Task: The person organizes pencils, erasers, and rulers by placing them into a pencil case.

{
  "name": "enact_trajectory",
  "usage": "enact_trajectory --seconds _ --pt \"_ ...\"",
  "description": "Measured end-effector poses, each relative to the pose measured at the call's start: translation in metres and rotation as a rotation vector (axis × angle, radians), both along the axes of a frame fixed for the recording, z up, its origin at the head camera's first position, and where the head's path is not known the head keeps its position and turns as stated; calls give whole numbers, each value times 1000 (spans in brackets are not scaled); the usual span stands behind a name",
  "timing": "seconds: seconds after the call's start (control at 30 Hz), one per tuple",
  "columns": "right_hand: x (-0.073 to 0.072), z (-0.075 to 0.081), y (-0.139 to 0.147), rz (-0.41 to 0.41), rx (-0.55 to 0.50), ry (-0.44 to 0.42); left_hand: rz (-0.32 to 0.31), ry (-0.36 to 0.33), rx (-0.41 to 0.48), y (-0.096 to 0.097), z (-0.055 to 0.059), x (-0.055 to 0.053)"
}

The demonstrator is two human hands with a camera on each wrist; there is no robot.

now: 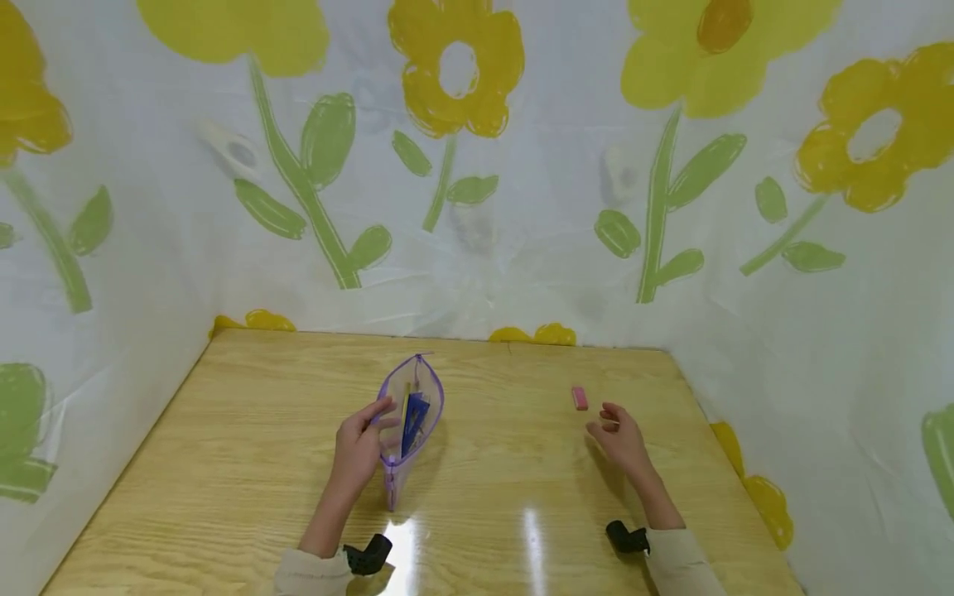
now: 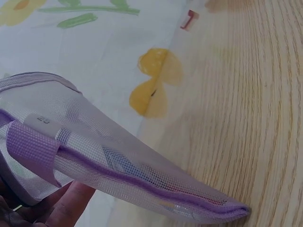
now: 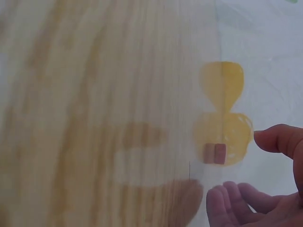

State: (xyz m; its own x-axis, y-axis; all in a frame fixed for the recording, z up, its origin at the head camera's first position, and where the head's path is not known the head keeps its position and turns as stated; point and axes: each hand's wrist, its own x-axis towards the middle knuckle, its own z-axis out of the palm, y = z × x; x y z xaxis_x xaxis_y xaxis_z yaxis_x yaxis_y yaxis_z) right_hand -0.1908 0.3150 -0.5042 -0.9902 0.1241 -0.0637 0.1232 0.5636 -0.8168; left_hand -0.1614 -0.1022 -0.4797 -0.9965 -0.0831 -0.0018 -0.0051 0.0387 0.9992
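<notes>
My left hand holds a see-through mesh pencil pouch with purple edging by its left rim. The pouch stands with its mouth wide apart. Inside it I see a blue set square and a thin yellow stick, perhaps a pencil; other contents are unclear. In the left wrist view the mesh side of the pouch hides most of the fingers. A small pink eraser lies on the table at the right. Just short of it hovers my right hand, fingers loosely bent, thumb apart, holding nothing.
A pale wooden table carries everything. White cloth walls with painted yellow flowers rise at its back and sides. Black wrist cameras sit on both wrists, and light glares off the table's near part.
</notes>
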Motion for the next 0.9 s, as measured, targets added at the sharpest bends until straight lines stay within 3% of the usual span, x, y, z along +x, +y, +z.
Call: enact_trajectory --seconds 0.53,0.9 --pt "-20 1 -9 32 39 -88 25 -1 35 -7 2 3" --pt "-28 -2 -10 52 74 -81 36 12 39 -5 3 0"
